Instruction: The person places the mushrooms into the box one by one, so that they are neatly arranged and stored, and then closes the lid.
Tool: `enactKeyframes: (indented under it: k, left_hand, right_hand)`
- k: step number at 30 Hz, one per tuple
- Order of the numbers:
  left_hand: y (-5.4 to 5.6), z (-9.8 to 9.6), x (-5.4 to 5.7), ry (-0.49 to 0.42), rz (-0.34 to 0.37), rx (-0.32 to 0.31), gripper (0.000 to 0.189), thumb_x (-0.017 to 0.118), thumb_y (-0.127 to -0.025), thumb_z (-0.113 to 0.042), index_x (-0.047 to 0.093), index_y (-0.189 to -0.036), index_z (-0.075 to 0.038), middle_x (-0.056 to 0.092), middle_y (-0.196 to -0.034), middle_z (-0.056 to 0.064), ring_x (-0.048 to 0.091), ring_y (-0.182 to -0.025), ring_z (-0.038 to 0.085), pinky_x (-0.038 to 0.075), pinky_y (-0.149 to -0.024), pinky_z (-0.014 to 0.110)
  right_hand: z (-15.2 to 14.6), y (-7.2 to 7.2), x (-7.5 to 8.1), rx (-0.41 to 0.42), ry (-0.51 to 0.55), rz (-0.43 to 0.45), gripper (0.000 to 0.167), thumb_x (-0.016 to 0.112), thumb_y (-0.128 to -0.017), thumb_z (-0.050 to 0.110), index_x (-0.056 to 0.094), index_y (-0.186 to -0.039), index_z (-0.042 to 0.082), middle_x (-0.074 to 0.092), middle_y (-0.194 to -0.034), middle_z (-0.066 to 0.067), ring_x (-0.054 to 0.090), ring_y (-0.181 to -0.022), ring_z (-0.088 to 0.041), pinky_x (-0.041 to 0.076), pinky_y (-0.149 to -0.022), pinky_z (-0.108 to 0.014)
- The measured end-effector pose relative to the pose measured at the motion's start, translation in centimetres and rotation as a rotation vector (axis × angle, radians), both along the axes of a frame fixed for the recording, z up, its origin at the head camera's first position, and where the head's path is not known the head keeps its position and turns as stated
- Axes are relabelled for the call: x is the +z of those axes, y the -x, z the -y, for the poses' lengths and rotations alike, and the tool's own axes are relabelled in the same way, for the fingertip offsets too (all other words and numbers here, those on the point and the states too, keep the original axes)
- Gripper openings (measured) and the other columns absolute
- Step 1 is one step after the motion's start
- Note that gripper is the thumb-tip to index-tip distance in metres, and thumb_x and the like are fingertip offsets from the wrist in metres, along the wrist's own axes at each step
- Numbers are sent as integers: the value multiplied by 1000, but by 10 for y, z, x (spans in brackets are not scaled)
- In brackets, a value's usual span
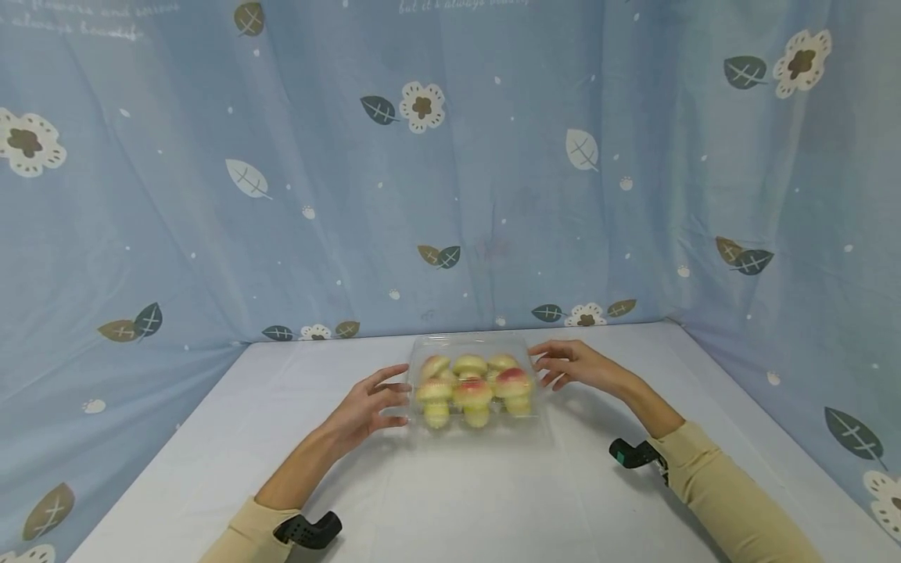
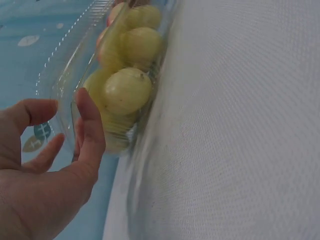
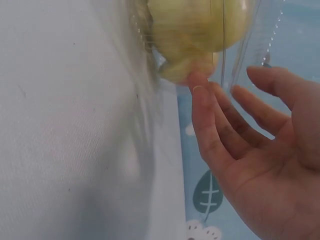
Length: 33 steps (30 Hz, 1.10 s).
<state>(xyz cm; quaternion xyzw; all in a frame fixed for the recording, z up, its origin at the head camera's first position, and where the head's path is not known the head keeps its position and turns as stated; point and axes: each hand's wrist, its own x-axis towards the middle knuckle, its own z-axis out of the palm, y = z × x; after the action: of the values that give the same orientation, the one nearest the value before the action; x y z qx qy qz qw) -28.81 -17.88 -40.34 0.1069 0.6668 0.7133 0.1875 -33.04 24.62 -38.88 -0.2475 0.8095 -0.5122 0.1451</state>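
A clear plastic container [image 1: 475, 344] sits on the white table, with several rounded yellow-green pieces [image 1: 473, 393] inside, some blushed pink-red on top. They look like fruit or mushroom shapes; their exact kind I cannot tell. At the container's left side, my left hand [image 1: 367, 407] has its fingers spread and loosely bent, the tips at the plastic wall. On the opposite side my right hand [image 1: 573, 363] reaches in with relaxed fingers by the wall. Close up, the left wrist view shows the left fingers [image 2: 90, 125] against the container's edge. In the right wrist view, a right fingertip [image 3: 200, 92] touches or nearly touches the plastic.
The white tablecloth [image 1: 450, 500] spreads around the container. Behind and at both sides hangs a blue curtain [image 1: 479, 195] printed with leaves and flowers. Each beige sleeve [image 1: 732, 493] carries a black wrist device [image 1: 308, 530].
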Motion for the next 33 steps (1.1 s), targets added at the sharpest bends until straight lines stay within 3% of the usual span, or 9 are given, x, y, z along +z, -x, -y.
enactKeyframes:
  k: [7, 15, 27, 33]
  left_hand:
    - [-3, -1, -5, 9, -17, 19, 62, 63, -95, -10, 37, -151, -13, 37, -141, 17, 51, -114, 19, 58, -86, 36]
    - [-1, -2, -3, 0, -26, 51, 58, 62, -96, -9, 41, -149, -13, 39, -140, 19, 52, -112, 18, 57, -89, 37]
    - [3, -3, -3, -13, -16, 75, 54, 59, -97, -7, 42, -148, -11, 41, -137, 16, 54, -111, 18, 57, -91, 37]
    - [2, -3, -3, -7, -16, 73, 59, 62, -95, -6, 41, -150, -11, 38, -141, 16, 50, -117, 19, 56, -94, 38]
  right_hand:
    - [1, -6, -4, 24, -42, 1, 57, 60, -99, 24, 38, -151, 13, 50, -140, -25, 66, -107, -39, 60, -83, -43]
    - [5, -8, 0, 46, -54, -30, 65, 63, -97, 25, 32, -154, 17, 43, -149, -19, 67, -109, -25, 59, -82, -44]
    - [4, -14, -2, 63, -19, 25, 71, 63, -96, 20, 26, -157, 20, 33, -156, -17, 66, -111, -25, 58, -84, -48]
    - [7, -20, 2, 86, -25, 54, 77, 63, -96, 15, 19, -158, 19, 28, -158, -20, 65, -105, -36, 57, -80, -49]
